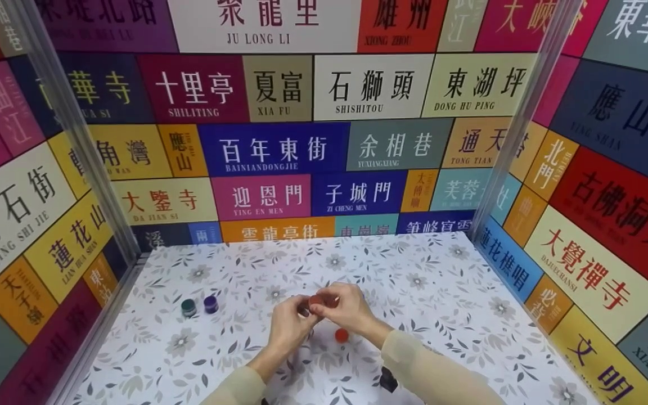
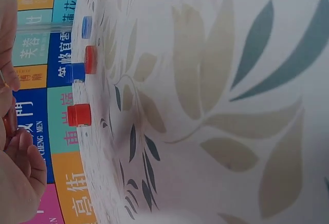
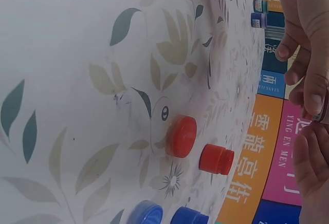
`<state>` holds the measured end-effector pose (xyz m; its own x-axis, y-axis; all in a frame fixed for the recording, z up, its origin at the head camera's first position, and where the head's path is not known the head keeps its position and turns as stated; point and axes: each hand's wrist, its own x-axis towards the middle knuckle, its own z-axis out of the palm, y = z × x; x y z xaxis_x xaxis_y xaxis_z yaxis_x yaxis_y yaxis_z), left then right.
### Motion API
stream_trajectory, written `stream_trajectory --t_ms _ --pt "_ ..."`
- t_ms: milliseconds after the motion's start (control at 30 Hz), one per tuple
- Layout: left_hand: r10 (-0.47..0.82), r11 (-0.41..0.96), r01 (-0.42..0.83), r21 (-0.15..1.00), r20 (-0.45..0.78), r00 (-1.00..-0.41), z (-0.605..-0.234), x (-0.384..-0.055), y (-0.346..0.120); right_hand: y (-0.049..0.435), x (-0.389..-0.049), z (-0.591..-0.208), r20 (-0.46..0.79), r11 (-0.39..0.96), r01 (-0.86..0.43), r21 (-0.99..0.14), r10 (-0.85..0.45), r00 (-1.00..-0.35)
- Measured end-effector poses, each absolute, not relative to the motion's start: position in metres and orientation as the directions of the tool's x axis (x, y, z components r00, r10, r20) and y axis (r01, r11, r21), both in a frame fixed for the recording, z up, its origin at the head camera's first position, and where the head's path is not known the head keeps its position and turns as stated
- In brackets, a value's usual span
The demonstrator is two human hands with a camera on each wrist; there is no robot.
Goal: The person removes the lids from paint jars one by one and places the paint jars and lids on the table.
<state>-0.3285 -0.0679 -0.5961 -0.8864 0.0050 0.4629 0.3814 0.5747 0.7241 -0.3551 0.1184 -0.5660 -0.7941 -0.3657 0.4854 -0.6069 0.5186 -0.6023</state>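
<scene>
In the head view both hands meet above the middle of the table around a small reddish jar [image 1: 316, 300]. My left hand [image 1: 291, 325] grips it from the left, and the fingers hide most of its body. From the other side, my right hand [image 1: 351, 306] pinches the reddish top with thumb and fingers. Below the hands stands an open-looking red jar [image 3: 216, 159], with a round red lid [image 3: 183, 136] beside it in the right wrist view. A blue jar [image 3: 189, 216] and a blue lid [image 3: 146, 212] lie close by.
Toward the table's left side a green jar [image 1: 188, 307] and a purple jar [image 1: 211, 304] stand together. A flower-and-leaf patterned cover [image 1: 189, 371] lies over the table. Panels with colourful place names [image 1: 273, 149] enclose it at the back and sides.
</scene>
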Motion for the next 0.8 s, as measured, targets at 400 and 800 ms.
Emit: stream_trajectory --t_ms 400,800 --pt "0.02 0.586 0.388 0.711 0.466 -0.885 -0.5946 -0.3325 -0.0718 0.1157 -0.3549 -0.5624 0.487 0.508 -0.61 -0.608 -0.368 -0.792" --pt "0.035 0.546 0.437 0.715 0.502 -0.864 -0.5907 -0.3375 -0.0757 0.1105 -0.3615 -0.5589 0.525 0.485 -0.663 -0.571 -0.405 -0.748"
